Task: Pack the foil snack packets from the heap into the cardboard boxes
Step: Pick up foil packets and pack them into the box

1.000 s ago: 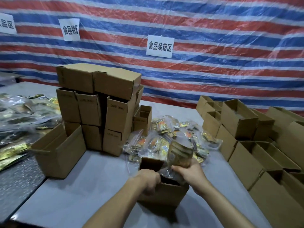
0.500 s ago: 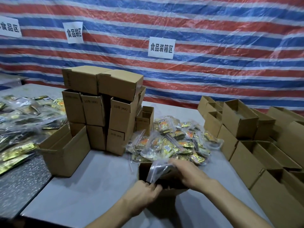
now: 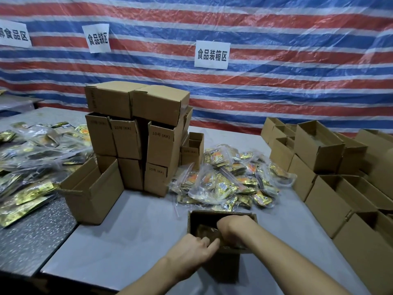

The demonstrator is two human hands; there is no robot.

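At the near rim of the box (image 3: pixel 192 222), the left hand (image 3: pixel 195 248) grips; the right hand (image 3: pixel 232 227), inside, touches a packet (image 3: pixel 207 232), its grasp hidden.

Between the left hand (image 3: pixel 194 250) and right hand (image 3: pixel 232 225), the open box (image 3: pixel 221 214) is matt brown cardboard, as are the stacked boxes (image 3: pixel 148 128) beyond the hands. Ahead of the hands, the snack packets (image 3: pixel 229 186) are glossy gold foil under crinkled clear plastic. The worktop (image 3: pixel 131 228) beneath is smooth matt grey. Behind, the striped tarpaulin (image 3: pixel 287 86) is creased, shiny plastic bearing white paper signs (image 3: pixel 211 54).
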